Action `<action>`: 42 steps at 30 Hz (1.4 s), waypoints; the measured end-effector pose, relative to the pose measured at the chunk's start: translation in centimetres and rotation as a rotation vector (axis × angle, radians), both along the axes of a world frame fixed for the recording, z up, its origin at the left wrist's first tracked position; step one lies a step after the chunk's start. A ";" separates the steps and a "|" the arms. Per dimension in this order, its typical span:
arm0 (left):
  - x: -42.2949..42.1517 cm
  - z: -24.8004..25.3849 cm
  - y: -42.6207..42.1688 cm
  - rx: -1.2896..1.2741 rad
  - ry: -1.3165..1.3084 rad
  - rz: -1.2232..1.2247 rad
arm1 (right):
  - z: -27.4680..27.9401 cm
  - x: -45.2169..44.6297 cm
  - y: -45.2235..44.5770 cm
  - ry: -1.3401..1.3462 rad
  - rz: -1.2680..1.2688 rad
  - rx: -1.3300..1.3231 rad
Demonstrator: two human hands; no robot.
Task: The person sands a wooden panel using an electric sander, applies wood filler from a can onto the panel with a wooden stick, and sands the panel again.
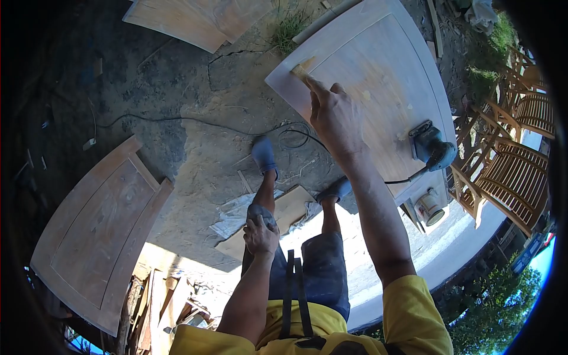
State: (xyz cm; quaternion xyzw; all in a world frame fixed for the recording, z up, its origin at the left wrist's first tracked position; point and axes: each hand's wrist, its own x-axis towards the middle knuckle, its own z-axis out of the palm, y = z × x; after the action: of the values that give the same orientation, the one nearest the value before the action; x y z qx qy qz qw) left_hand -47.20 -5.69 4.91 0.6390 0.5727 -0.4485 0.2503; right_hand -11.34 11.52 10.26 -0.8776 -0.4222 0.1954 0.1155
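The right hand (338, 118) covered the near end of a yellowish tool (302, 72), its kind too small to tell. The left hand (261, 238) partly hid an unclear grey lump (260, 213). The view's upper edge cut off a wooden panel (177, 23); the right forearm (378, 210) hid some cord (216, 123).

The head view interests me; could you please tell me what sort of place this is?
Probably an open-air woodworking yard: a sander rests on a large wooden panel, scrap wood lies piled nearby, and slatted chairs stand at one side.
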 end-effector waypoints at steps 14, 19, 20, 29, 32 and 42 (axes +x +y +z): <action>-0.6 -0.4 -0.6 0.047 -0.023 -0.045 | -0.7 2.7 -0.2 -0.058 -0.035 0.033; -0.2 -0.3 -0.3 0.057 -0.034 -0.063 | -0.6 3.6 -0.1 -0.044 -0.028 0.006; -0.1 -0.2 -0.3 0.036 -0.020 -0.035 | -0.5 3.7 -0.2 -0.040 -0.045 0.002; -0.5 -0.5 -0.8 0.049 -0.022 -0.059 | -1.0 3.4 0.1 -0.038 -0.046 0.004; -0.4 -0.6 -0.7 0.066 -0.026 -0.069 | 1.4 1.8 -0.5 0.040 -0.037 -0.011; 0.1 -0.4 -0.7 0.029 -0.006 -0.078 | 0.3 -0.9 -1.4 0.106 -0.047 -0.039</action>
State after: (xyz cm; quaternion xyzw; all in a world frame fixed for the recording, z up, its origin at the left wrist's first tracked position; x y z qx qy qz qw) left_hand -47.11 -6.38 4.48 0.6659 0.5528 -0.4476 0.2251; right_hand -12.23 10.14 10.54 -0.8777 -0.3911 0.2468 0.1253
